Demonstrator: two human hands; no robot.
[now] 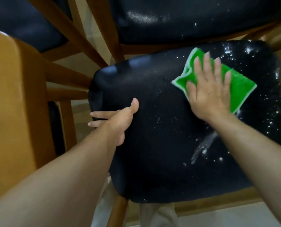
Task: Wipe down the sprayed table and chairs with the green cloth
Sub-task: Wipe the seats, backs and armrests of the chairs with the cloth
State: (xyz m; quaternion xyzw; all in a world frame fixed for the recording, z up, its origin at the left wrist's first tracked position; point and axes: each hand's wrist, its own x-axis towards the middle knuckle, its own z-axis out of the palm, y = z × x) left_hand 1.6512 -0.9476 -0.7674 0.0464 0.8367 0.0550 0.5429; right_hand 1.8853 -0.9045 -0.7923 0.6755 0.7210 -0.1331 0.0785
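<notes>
A black padded chair seat point(152, 145) fills the middle of the view, speckled with white spray droplets on its right half and streaked by a wet smear near its right side. The green cloth point(241, 86) lies flat on the seat's far right part. My right hand point(210, 89) presses down on the cloth with straight, spread fingers. My left hand point(120, 118) grips the seat's left edge, thumb on top and fingers reaching under the rim.
A second black seat point(185, 18) with faint droplets stands just beyond, on a wooden frame. A wide wooden chair part point(10, 95) rises at the left, with more wooden rails point(67, 79) behind it. Pale floor shows below.
</notes>
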